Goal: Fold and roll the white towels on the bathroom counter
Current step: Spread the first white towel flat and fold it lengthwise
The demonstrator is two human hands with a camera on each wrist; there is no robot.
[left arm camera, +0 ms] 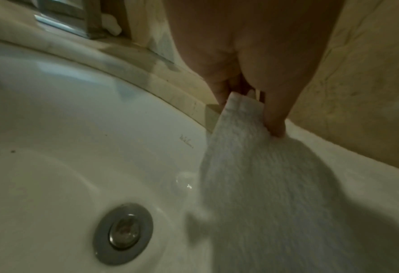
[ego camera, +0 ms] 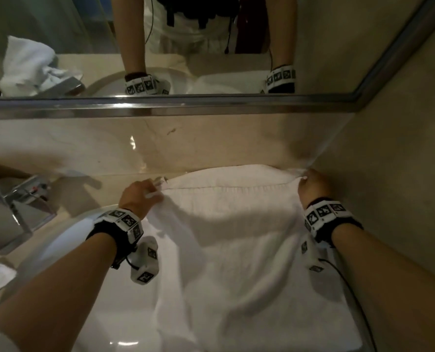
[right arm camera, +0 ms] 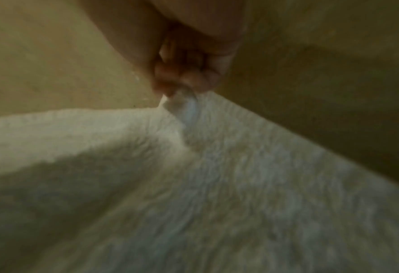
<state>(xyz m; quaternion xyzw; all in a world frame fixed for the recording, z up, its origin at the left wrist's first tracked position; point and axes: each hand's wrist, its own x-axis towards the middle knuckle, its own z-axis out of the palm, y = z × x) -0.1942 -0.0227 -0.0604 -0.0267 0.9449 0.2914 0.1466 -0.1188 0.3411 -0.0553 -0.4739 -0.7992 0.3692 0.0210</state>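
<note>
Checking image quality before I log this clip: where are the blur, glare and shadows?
Head view: dim, wide-angle bending of the mirror frame, glare on the backsplash, arm shadows across the towel. Left wrist view: fairly sharp; the left hand shadows the towel. Right wrist view: soft and smeared, the right hand out of focus.

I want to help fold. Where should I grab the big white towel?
Probably the two far corners, from above, as the left hand and right hand pinch them. The towel sags into the sink, so corners keep its edge straight.
</note>
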